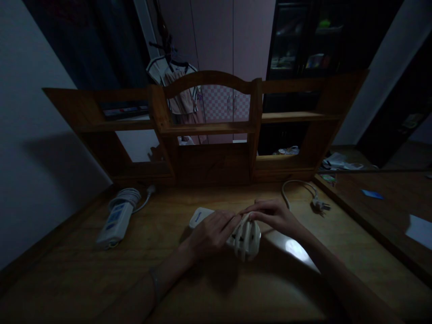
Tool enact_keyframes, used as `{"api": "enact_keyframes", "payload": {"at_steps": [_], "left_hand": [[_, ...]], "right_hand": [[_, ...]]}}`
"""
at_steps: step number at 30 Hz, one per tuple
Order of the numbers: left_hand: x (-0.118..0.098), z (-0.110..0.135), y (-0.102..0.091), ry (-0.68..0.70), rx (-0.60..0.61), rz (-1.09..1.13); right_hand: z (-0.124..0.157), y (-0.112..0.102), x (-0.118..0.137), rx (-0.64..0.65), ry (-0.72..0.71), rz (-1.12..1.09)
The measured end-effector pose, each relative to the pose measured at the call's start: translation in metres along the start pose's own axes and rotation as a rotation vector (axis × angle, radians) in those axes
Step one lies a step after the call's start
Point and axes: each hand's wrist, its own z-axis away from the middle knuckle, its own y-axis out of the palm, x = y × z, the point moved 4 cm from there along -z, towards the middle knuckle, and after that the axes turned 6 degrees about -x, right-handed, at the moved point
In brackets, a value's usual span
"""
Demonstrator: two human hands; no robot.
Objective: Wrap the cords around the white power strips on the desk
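A white power strip [200, 217] with blue lettering on one end is held a little above the wooden desk, tilted. Its pale cord [243, 240] is wound in several turns around the other end. My left hand [214, 229] is wrapped over the middle of the strip, its fingers reaching to the coils. My right hand [272, 217] pinches the cord at the top of the winding. From there the loose cord runs behind the right hand to a plug [320, 206] lying on the desk at the right.
Another power strip [116, 222], with its cord coiled at one end, lies on the desk's left side. A wooden shelf unit [209, 130] rises along the back edge. On the brown surface to the right lie a blue card [372, 194] and white paper [419, 230].
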Motion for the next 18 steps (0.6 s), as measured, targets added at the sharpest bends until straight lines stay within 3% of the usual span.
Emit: {"api": "enact_keyframes", "payload": {"at_steps": [6, 11, 14, 18], "left_hand": [[-0.003, 0.009, -0.004, 0.025, -0.168, 0.163], [0.001, 0.012, -0.009, -0.180, -0.261, 0.217], [0.005, 0.009, -0.013, -0.295, -0.276, 0.218], [0.013, 0.009, -0.015, -0.366, -0.364, 0.165]], "right_hand": [[-0.001, 0.008, -0.010, 0.089, 0.085, -0.091], [-0.001, 0.013, -0.014, 0.085, 0.122, -0.110], [-0.002, 0.018, -0.012, 0.029, 0.067, -0.060], [0.000, 0.024, -0.008, -0.095, -0.125, 0.141]]}}
